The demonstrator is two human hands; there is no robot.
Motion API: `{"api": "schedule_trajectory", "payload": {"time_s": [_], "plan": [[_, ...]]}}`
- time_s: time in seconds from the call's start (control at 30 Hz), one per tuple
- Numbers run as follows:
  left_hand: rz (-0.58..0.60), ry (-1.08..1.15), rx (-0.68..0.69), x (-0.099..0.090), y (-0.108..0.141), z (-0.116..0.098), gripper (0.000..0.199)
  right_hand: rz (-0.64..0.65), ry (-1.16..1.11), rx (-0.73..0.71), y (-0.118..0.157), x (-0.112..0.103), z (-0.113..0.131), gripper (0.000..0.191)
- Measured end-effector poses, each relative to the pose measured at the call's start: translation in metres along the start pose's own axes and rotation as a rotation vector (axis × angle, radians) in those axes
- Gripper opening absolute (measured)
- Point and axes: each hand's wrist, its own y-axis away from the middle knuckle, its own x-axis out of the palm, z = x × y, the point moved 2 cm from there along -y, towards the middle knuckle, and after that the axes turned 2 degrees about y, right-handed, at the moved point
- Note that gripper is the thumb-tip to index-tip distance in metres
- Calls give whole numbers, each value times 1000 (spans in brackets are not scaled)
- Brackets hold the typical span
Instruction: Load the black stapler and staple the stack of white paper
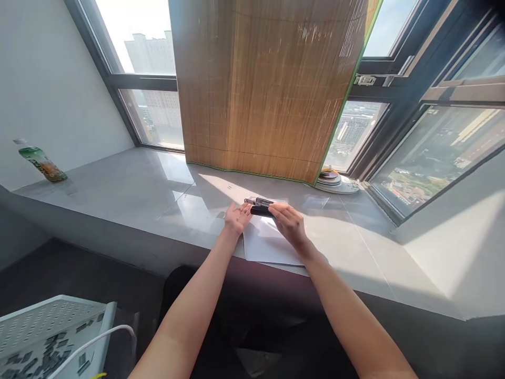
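Note:
A black stapler (262, 209) is in my right hand (290, 221), whose fingers close on its right end. The stapler's upper part looks lifted away from its base. My left hand (238, 217) lies palm up at the stapler's left end, fingers stretched out. Its fingertips are close to the stapler or touching it; I cannot tell which. Under both hands, white paper sheets (272, 246) rest at the front edge of the sill. Beyond my left hand, a few tiny pieces (229, 187) that look like staples lie on the tiles.
A brown slatted blind (256, 89) hangs down to the tiled sill (130, 184). Stacked plates (339, 184) stand at the back right, with a clear plastic piece (316, 202) nearby. A green-labelled bottle (42, 164) leans at far left. A white perforated basket (59, 305) holds dark pieces.

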Motion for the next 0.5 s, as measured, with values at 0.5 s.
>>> {"api": "schedule_trajectory", "payload": {"time_s": [0.5], "plan": [[-1,86,48,6,6,4,42,39,-38,21,-2,2,4,29]]}}
